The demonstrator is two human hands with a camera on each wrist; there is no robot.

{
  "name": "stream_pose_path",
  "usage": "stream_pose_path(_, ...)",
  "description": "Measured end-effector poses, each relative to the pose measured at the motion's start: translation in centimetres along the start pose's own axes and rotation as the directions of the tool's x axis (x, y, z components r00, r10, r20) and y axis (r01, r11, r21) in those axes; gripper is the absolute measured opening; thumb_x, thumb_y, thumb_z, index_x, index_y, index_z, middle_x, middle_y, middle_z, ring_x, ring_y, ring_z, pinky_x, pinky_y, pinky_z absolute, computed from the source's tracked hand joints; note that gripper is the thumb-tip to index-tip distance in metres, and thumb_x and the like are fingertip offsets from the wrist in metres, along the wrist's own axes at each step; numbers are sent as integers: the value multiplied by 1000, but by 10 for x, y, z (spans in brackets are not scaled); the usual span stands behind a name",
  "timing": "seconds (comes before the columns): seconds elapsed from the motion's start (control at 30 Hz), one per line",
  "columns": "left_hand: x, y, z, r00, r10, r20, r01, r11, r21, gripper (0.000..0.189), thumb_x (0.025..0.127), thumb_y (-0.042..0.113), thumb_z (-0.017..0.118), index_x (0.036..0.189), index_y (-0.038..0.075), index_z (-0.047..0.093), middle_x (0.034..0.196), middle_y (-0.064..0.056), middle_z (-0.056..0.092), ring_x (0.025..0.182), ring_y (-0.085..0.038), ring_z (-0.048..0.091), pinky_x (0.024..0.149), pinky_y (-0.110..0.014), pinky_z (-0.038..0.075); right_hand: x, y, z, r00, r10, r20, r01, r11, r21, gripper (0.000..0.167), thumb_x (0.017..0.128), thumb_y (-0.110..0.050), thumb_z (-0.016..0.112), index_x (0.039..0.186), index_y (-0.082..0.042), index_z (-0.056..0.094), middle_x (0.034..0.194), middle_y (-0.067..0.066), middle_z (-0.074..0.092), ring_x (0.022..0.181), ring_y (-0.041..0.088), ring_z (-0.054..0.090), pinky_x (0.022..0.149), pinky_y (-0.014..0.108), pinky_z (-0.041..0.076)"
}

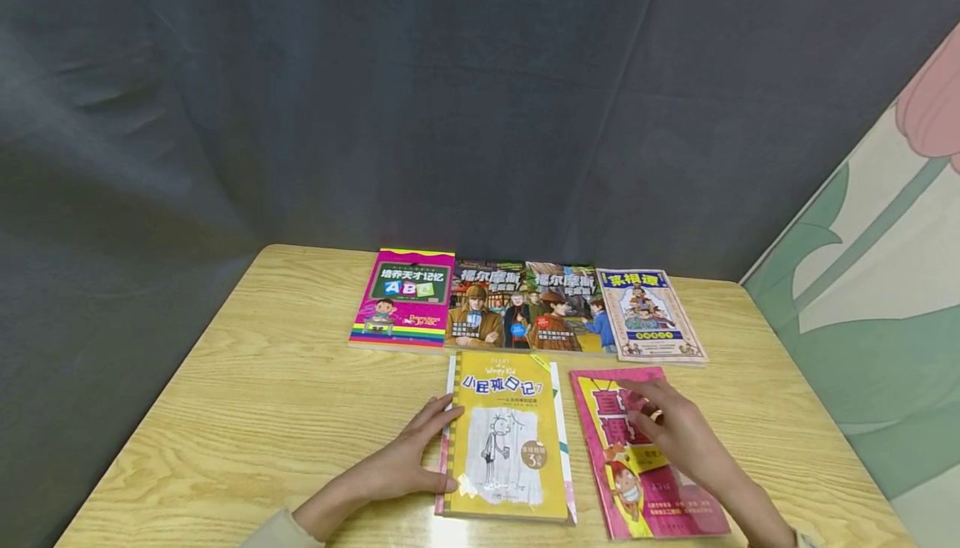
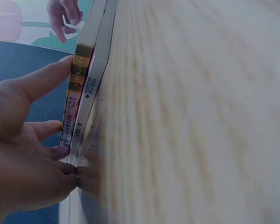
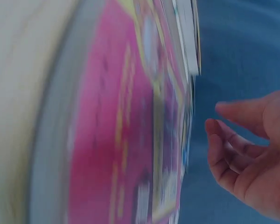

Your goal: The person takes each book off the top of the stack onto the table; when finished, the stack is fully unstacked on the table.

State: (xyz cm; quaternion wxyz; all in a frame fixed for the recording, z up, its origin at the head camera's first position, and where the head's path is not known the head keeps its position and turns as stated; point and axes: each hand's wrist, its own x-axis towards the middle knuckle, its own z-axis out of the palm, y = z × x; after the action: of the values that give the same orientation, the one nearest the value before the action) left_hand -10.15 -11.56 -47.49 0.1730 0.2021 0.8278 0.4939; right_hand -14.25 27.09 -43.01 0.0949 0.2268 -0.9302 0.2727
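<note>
A yellow comic diary book [image 1: 543,414] lies on top of another book [image 1: 566,465], whose white and pink edges stick out at its sides. My left hand [image 1: 397,465] rests at the left side of this pair, thumb and fingertips spread along the spines. In the left wrist view the thumb meets the yellow book's spine [image 2: 79,70], and the lower fingers are at the spines too. To the right lies a pink book [image 1: 611,448] with a cartoon child on its cover. Over its upper part hovers my right hand [image 1: 678,427], fingers loosely bent and holding nothing.
Along the back of the wooden table [image 1: 247,414] lie a magenta ABC book [image 1: 363,327], two detective books [image 1: 472,335] [image 1: 555,339] side by side, and a pale book [image 1: 678,348]. A dark curtain [image 1: 450,98] hangs behind; a floral wall covering [image 1: 900,323] is at right.
</note>
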Motion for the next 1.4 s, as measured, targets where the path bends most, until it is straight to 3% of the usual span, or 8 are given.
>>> stream_pose_path(0.17, 0, 2, 0, 1000, -7, -2, 7, 1000, 1, 92, 75, 27, 79, 151, 11, 30, 161, -9, 9, 146, -37, -1, 109, -69, 8, 0, -21, 21, 989, -16, 145, 7, 998, 66, 46, 90, -15, 68, 134, -8, 55, 124, 8, 58, 103, 19, 61, 80, 37, 57)
stream_pose_path(0.33, -1, 3, 0, 1000, -11, -6, 11, 1000, -2, 92, 74, 26, 80, 151, 11, 31, 161, -9, 9, 146, -37, -1, 108, -70, 8, 1, -28, 37, 959, -14, 282, -3, 998, 58, 62, 93, -42, 60, 146, -15, 42, 143, 10, 45, 129, 35, 44, 101, 57, 42)
stream_pose_path(0.43, 0, 3, 0, 1000, -12, -3, 12, 1000, 6, 92, 74, 26, 80, 151, 12, 31, 161, -9, 9, 146, -37, 0, 108, -71, 9, 1, -27, 44, 954, -21, 298, 8, 999, 45, 67, 91, -50, 59, 146, -17, 41, 143, 8, 46, 126, 32, 44, 99, 60, 40)
stream_pose_path(0.57, 0, 3, -1, 1000, -17, -4, 17, 999, 30, 93, 74, 29, 80, 151, 13, 31, 161, -8, 10, 146, -37, 1, 108, -70, 11, 1, -26, 48, 953, 1, 302, -4, 1000, 12, 68, 88, -55, 59, 145, -21, 42, 135, 3, 49, 116, 21, 42, 92, 53, 43)
stream_pose_path(0.77, 1, 7, -4, 1000, -11, 3, 11, 993, 120, 94, 74, 35, 80, 151, 12, 31, 161, -10, 11, 146, -38, 5, 108, -68, 17, 5, -29, 49, 952, 32, 305, -25, 999, -28, 69, 89, -57, 56, 147, -24, 41, 126, 3, 50, 111, 18, 44, 86, 47, 46)
stream_pose_path(1.1, 19, 11, -9, 1000, -5, -13, 9, 940, 340, 95, 75, 43, 78, 152, 14, 29, 158, -18, 17, 142, -44, 13, 106, -68, 23, 10, -33, 48, 948, -56, 315, 94, 990, -107, 64, 92, -52, 57, 146, -19, 44, 137, 5, 53, 116, 24, 44, 90, 52, 46)
stream_pose_path(1.27, 27, 21, -10, 999, -32, -33, 41, 946, 321, 91, 77, 35, 78, 151, 12, 32, 157, -24, 16, 142, -46, 11, 108, -67, 19, 10, -34, 48, 934, -85, 346, 139, 982, -132, 61, 94, -49, 54, 146, -18, 44, 143, 7, 48, 119, 26, 43, 93, 56, 43)
stream_pose_path(1.4, 27, 29, -8, 998, -51, -43, 60, 959, 276, 85, 76, 27, 79, 148, 7, 37, 155, -27, 16, 142, -48, 10, 109, -66, 17, 8, -35, 49, 941, -97, 323, 153, 976, -152, 60, 95, -49, 54, 145, -18, 45, 142, 6, 49, 119, 26, 44, 91, 59, 45)
